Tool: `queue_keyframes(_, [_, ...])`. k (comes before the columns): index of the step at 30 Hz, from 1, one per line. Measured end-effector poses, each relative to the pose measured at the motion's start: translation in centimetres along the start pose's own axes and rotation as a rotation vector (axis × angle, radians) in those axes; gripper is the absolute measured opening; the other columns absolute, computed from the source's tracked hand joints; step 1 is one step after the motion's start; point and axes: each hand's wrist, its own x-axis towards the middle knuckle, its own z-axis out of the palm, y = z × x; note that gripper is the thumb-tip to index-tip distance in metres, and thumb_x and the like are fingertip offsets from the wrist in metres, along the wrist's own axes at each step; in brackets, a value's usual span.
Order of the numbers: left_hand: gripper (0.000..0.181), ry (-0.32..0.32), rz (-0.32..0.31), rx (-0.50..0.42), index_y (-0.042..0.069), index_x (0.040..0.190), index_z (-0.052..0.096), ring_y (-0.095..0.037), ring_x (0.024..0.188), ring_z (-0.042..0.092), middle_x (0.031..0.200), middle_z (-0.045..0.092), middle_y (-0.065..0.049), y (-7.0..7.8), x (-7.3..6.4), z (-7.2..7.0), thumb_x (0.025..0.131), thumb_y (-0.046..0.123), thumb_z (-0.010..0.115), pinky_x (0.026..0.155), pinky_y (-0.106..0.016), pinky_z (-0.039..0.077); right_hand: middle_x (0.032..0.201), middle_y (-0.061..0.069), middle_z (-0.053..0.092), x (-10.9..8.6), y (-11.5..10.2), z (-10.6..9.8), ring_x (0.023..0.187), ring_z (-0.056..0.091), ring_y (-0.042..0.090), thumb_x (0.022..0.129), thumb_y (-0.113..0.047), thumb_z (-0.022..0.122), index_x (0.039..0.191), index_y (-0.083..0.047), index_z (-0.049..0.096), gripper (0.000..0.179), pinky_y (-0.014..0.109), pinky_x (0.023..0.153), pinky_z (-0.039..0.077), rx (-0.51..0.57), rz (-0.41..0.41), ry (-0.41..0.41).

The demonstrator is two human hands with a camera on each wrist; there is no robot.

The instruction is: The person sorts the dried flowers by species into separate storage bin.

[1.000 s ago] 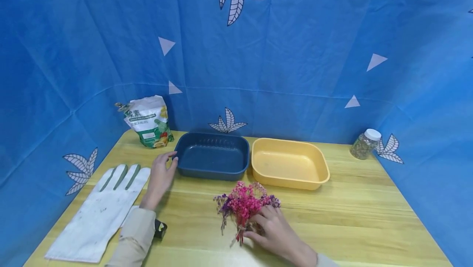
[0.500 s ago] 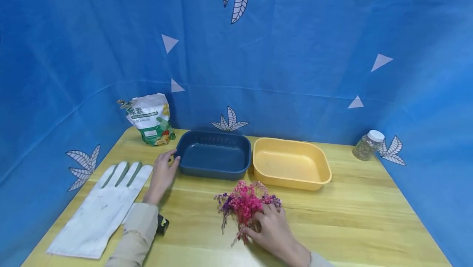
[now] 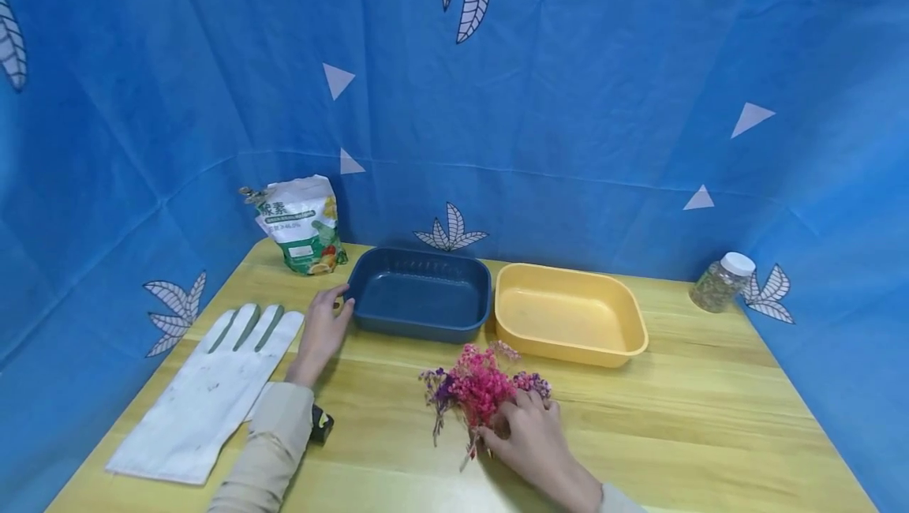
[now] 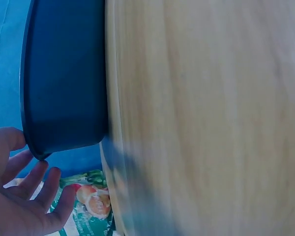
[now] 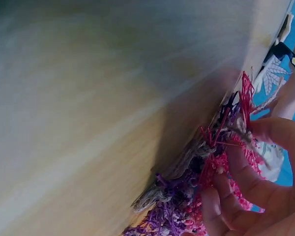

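Note:
My right hand (image 3: 533, 434) pinches the stems of a bunch of pink dried flowers (image 3: 479, 379) low over the table. In the right wrist view, thumb and fingers (image 5: 248, 179) close around the red stems. Purple dried flowers (image 3: 438, 387) lie beside the pink ones, with more at the right by the fingertips; their stems (image 5: 187, 160) are tied with twine. My left hand (image 3: 323, 331) touches the left end of the dark blue basin (image 3: 419, 331). Its fingers (image 4: 50, 189) are spread loosely at the rim's corner in the left wrist view.
A yellow basin (image 3: 568, 351) stands right of the blue one. At the back left is a white and green bag (image 3: 301, 229); a lidded jar (image 3: 720, 282) stands back right. White gloves (image 3: 206, 395) lie left, and a black object (image 3: 321, 425) lies by the left sleeve.
The whole head view has shifted slightly, so things appear further right. My right fingers have shifted a little on the pink flower stems. My left hand stays at the blue basin.

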Motion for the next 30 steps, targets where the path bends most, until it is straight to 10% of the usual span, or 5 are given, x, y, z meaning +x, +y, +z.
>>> queue_keyframes(14, [0.042, -0.023, -0.023, 0.002, -0.005, 0.135, 0.046, -0.040, 0.116, 0.050, 0.133, 0.046, -0.027, 0.1, 0.1, 0.1, 0.099, 0.017, 0.049, 0.097, -0.050, 0.041, 0.058, -0.012, 0.054, -0.1, 0.9, -0.5, 0.050, 0.041, -0.002, 0.077, -0.015, 0.075, 0.071, -0.016, 0.063, 0.013, 0.022, 0.056, 0.040, 0.349, 0.126, 0.020])
queue_keyframes(30, [0.044, -0.003, -0.045, -0.039, -0.008, 0.135, 0.045, -0.040, 0.114, 0.051, 0.130, 0.049, -0.028, -0.2, -0.2, 0.1, 0.099, 0.017, 0.048, 0.097, -0.050, 0.041, 0.064, -0.006, 0.058, -0.7, 0.5, -1.9, 0.054, 0.045, -0.002, 0.079, -0.008, 0.072, 0.082, -0.007, 0.067, 0.006, 0.018, 0.050, 0.041, 0.558, 0.170, 0.014])
